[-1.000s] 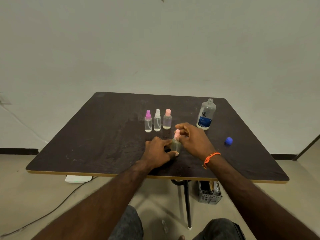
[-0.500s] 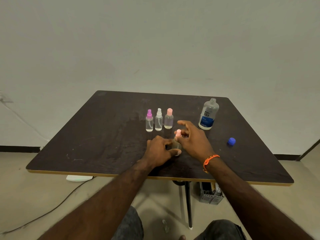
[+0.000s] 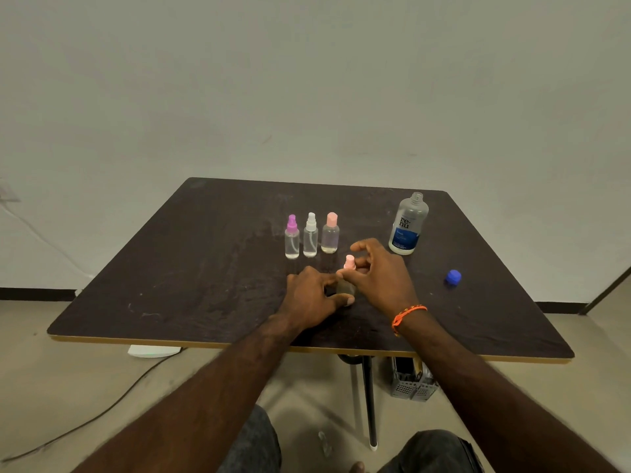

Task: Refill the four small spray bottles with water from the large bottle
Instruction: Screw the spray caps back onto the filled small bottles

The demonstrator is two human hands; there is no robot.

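Note:
Three small spray bottles stand in a row at mid-table: one with a purple top [image 3: 292, 238], one with a white top [image 3: 310, 237], one with a pink cap [image 3: 330, 234]. In front of them stands a fourth small bottle [image 3: 345, 289] with a pink spray top [image 3: 349, 261]. My left hand [image 3: 312, 298] grips its body, thumb across the front. My right hand [image 3: 380, 276] pinches the neck just below the pink top with thumb and middle finger, index finger raised. The large bottle [image 3: 407, 227] stands uncapped at the right rear.
The large bottle's blue cap [image 3: 453, 277] lies on the dark table [image 3: 191, 268] right of my right hand. Below the table are its black leg [image 3: 368, 397], a grey crate [image 3: 411, 384], and a cable [image 3: 102, 411] on the floor.
My right hand's fingers have shifted around the pink spray top: they closed over it before, then spread, and now pinch its neck with the index lifted. My left hand keeps its hold.

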